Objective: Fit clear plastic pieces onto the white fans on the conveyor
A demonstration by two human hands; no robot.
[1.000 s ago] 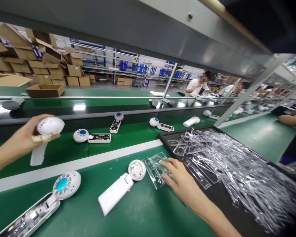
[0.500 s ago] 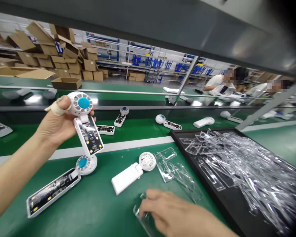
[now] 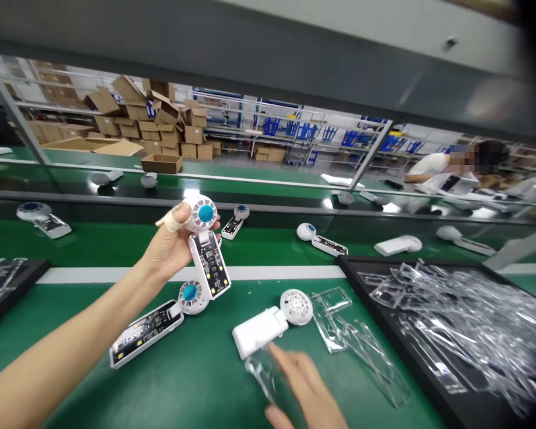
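My left hand, with tape round its thumb, is closed on the round head of a white handheld fan; the handle hangs down, its circuit board bare. My right hand, smeared by motion, grips a clear plastic cover between thumb and fingers, low over the green bench. Just beyond that hand a closed white fan lies with its grille up. Below my left hand rests another fan, its circuit board showing. More clear covers lie right of the white fan.
A black tray heaped with clear covers stands on the right, and part of another black tray shows at left. Several fans lie along the green belt behind a white strip. A metal beam crosses overhead. A person works across the line.
My view has swung left, so the scene sits further right. My left hand still holds the fan. The clear cover is now lifted in my right hand, close to the white fan's handle.
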